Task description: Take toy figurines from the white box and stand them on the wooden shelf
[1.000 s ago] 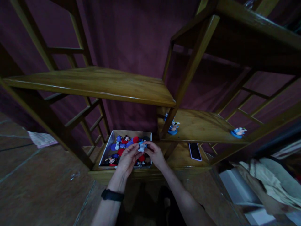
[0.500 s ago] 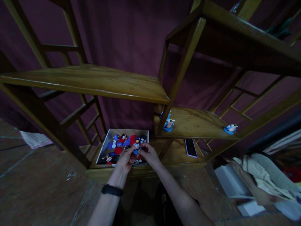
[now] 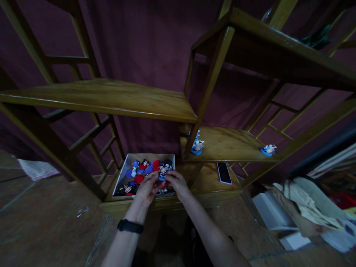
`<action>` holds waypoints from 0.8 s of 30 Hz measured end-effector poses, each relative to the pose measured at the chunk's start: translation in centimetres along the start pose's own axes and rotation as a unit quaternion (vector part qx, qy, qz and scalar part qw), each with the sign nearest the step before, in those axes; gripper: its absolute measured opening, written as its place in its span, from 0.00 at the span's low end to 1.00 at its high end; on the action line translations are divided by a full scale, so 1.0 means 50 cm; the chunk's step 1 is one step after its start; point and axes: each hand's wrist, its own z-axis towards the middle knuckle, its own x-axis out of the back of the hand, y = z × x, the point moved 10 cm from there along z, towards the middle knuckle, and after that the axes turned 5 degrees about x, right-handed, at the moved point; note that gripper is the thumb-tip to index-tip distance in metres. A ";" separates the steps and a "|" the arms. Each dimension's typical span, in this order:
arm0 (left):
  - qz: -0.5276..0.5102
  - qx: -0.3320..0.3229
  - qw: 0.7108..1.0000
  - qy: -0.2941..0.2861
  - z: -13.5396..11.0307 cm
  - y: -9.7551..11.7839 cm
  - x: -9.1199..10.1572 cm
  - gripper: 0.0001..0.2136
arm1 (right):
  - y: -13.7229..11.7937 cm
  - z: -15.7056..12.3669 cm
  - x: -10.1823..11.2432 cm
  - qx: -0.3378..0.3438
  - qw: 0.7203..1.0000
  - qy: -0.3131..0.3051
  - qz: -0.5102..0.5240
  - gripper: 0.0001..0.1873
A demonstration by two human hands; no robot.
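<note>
Between my two hands is a small figurine [image 3: 162,174] with a blue base, held upright over the front right of a shallow cardboard box [image 3: 120,181]. My left hand [image 3: 147,188] grips it from the left, with a dark band on that wrist. From the right, the fingertips of my right hand [image 3: 177,183] close on the same figurine. Several more figurines, blue, red and black, lie jumbled in the box, among them a red round base [image 3: 139,179]. My hands hide part of the box's front.
A wooden shelf board [image 3: 105,97] hangs above the box. On the right shelf [image 3: 222,142] stand blue-based figurines [image 3: 197,146], with another figurine [image 3: 268,150] at its far end. A phone [image 3: 224,173] lies below. Boxes and cloth [image 3: 300,207] sit on the floor at right.
The figurine between my hands now shows more plainly and looks more upright, as my fingers have shifted on it. The whole view has moved slightly.
</note>
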 end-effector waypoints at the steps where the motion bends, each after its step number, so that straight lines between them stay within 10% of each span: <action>1: 0.011 -0.007 1.000 -0.008 -0.001 0.003 -0.003 0.06 | 0.004 0.002 0.002 -0.004 1.000 0.005 0.014 0.13; 12: 0.127 -0.100 0.987 -0.019 -0.008 0.049 -0.003 0.21 | 0.011 0.022 -0.023 0.006 0.997 -0.019 0.071 0.15; 24: 0.095 -0.088 0.992 -0.013 0.002 0.018 -0.006 0.16 | 0.007 0.016 0.000 -0.008 0.996 0.003 0.090 0.13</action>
